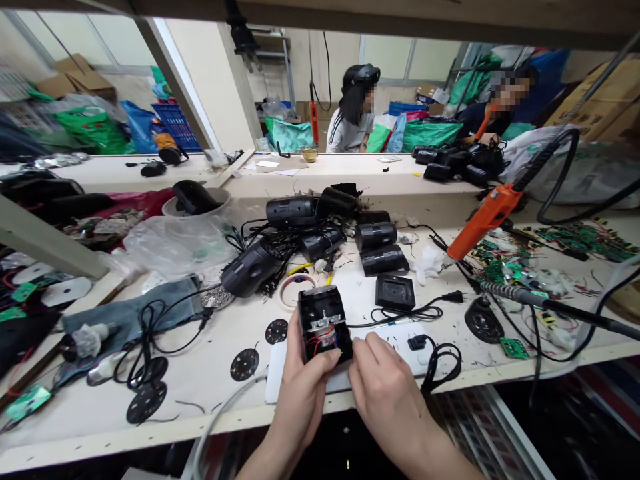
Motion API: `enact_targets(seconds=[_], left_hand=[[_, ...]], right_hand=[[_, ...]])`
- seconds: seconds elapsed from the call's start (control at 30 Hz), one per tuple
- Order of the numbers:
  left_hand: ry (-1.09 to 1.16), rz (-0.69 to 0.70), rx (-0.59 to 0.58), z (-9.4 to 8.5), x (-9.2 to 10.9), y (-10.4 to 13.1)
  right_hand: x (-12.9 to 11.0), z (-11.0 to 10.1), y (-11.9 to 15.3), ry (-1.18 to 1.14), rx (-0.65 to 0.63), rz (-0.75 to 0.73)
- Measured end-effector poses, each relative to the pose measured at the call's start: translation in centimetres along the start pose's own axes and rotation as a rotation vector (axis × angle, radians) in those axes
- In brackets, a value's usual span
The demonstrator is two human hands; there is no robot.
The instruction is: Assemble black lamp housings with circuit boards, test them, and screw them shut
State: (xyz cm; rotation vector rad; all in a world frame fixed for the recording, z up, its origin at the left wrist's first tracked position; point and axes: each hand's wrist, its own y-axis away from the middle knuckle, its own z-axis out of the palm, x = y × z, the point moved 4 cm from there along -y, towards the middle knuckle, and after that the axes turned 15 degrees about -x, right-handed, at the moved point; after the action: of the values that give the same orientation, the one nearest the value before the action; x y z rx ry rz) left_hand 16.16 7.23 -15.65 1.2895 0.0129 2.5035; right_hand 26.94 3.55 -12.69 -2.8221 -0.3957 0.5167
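An opened black housing (324, 313) shows red wires and a metal part inside. My left hand (305, 377) is wrapped round its left side and lower edge, thumb across the front. Close against the lower right side of the housing, my right hand (383, 373) has its fingers curled together; what they pinch is hidden. Under both hands lies a white board (273, 373). Behind the housing is a roll of tape (295, 291), and a square black part (395, 292) with a cable sits to the right.
Black cylindrical housings (293, 211) and cables are heaped behind. An orange electric screwdriver (483, 223) hangs at right, near green circuit boards (515, 347). Round black discs (245, 364) lie at left. A shelf edge crosses overhead. Two people sit across the bench.
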Motion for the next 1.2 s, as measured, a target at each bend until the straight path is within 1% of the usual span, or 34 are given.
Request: enact_targets(seconds=[0.17, 0.27, 0.37, 0.5, 0.6, 0.7, 0.77, 0.8, 0.87, 0.97, 1.03, 1.1, 1.2], left_hand=[[-0.081, 0.046, 0.04, -0.4, -0.5, 0.0], [-0.064, 0.06, 0.049, -0.4, -0.3, 0.0], [-0.015, 0.04, 0.042, 0.0, 0.0, 0.1], [-0.011, 0.012, 0.037, 0.5, 0.2, 0.3], [-0.016, 0.034, 0.05, 0.6, 0.4, 0.3], [0.01, 0.036, 0.044, 0.4, 0.4, 0.1], [0.023, 0.033, 0.036, 0.3, 0.4, 0.0], [0.015, 0.038, 0.039, 0.2, 0.4, 0.0], [-0.02, 0.056, 0.052, 0.1, 0.4, 0.0], [-0.051, 0.071, 0.073, 0.1, 0.2, 0.1], [-0.025, 0.049, 0.064, 0.3, 0.1, 0.1], [0.026, 0.024, 0.042, 0.4, 0.2, 0.0], [0.093, -0.029, 0.009, 0.4, 0.4, -0.2]], right_hand=[[-0.5, 0.7, 0.3, -0.02, -0.097, 0.011], [-0.5, 0.5, 0.6, -0.05, -0.139, 0.011], [-0.1, -0.1, 0.9, -0.181, -0.156, 0.034], [0.7, -0.5, 0.8, -0.395, -0.112, 0.111], [1.4, 0.3, 0.3, -0.68, -0.173, 0.206], [2.2, 1.1, 0.1, -1.107, -0.247, 0.392], [2.4, 1.2, -0.1, -1.392, -0.261, 0.491], [2.3, 1.1, -0.1, -1.5, -0.261, 0.512], [2.1, 0.9, -0.3, -1.624, -0.242, 0.514], [1.5, 1.0, -0.4, -1.623, -0.197, 0.486], [1.3, 1.4, -0.3, -1.516, -0.16, 0.456], [1.4, 1.4, -0.2, -1.295, -0.11, 0.387], [1.4, 0.8, -0.1, -0.896, -0.082, 0.185]])
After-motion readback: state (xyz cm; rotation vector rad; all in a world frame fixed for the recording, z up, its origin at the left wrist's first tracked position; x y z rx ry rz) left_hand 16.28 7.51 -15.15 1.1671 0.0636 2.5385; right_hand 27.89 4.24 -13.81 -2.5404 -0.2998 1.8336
